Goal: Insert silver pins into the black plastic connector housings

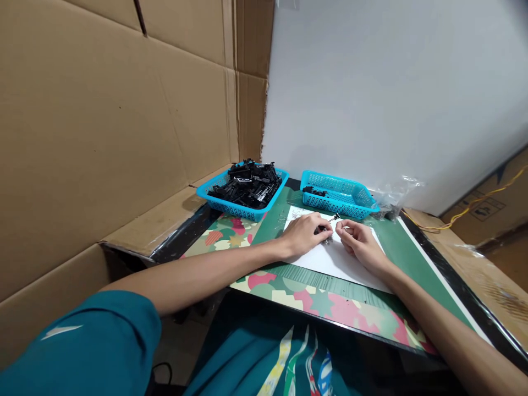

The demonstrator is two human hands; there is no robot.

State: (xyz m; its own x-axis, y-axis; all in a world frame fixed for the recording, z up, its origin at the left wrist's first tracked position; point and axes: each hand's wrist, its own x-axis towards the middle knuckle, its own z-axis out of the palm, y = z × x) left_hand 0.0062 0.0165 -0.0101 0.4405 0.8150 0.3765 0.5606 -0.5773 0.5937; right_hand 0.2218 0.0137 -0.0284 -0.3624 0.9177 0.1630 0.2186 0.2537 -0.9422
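Note:
My left hand (306, 234) rests over a white sheet, its fingers closed round a small black plastic part (336, 216) whose end sticks out past the fingertips. Just to its right, my right hand (359, 243) is closed in a pinch near that part. Anything between its fingertips is too small to name. Beneath the left fingers lies a little heap of tiny metal-looking pieces (328, 241), partly hidden. More tiny pieces (296, 213) are scattered at the back left of the white sheet (330, 263).
A blue basket (231, 209) heaped with black plastic parts (251, 184) stands at the back left. Another blue basket (350, 212) at the back holds several black parts. A clear plastic bag (394, 201) lies beside it. Cardboard (165, 110) walls the left side; a yellow cable (474, 206) runs at right.

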